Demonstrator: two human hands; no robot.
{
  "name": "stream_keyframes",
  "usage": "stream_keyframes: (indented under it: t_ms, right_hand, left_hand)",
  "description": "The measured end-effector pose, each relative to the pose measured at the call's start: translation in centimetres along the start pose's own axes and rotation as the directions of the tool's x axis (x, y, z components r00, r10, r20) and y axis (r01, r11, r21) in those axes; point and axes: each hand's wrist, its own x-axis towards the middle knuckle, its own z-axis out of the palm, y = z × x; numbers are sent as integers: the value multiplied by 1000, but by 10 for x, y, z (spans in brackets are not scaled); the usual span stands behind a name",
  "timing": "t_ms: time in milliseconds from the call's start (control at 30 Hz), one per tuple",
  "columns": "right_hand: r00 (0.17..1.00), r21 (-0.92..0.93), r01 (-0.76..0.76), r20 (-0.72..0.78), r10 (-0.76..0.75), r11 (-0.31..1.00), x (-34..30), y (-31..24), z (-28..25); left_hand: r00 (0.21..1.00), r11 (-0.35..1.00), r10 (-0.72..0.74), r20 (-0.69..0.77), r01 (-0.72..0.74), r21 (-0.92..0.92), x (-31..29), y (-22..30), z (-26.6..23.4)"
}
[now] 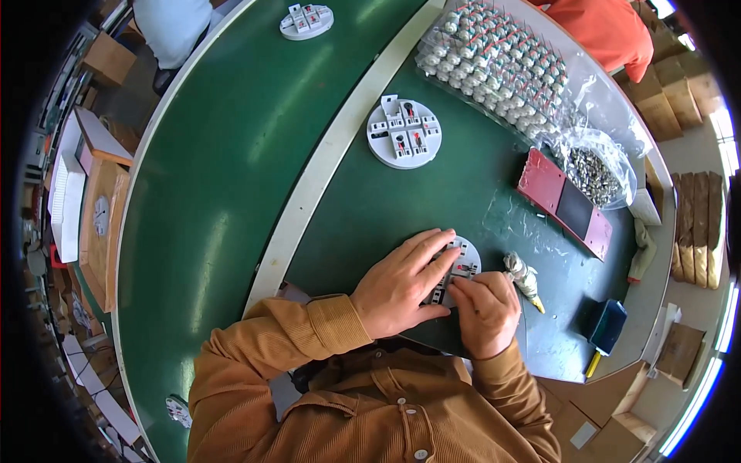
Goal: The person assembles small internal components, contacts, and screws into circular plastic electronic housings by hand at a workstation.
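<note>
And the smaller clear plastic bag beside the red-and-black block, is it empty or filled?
Not empty: a heap of small metal parts shows inside the bag. I cannot tell whether it is completely full.

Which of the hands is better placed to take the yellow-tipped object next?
Probably the right hand: it is right beside the yellow-tipped object, while the left hand lies farther away, spread over the white disc.
</note>
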Motion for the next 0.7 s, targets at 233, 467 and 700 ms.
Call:
stream_keyframes:
  t_ms: [233, 467, 700]
  right_hand:
    - [991, 24, 48, 120, -50, 999, 13, 19, -11]
    - [994, 60, -80, -72, 85, 995, -18, 32, 26]
    - [944, 286, -308, -24, 328, 908, -10, 41, -2]
  left_hand:
    - [1000, 999, 27, 0, -27, -25, 4, -7, 13]
    - [999, 999, 31, 7, -31, 20, 9, -22, 27]
    - [1000, 999, 10, -2, -10, 37, 12, -32, 22]
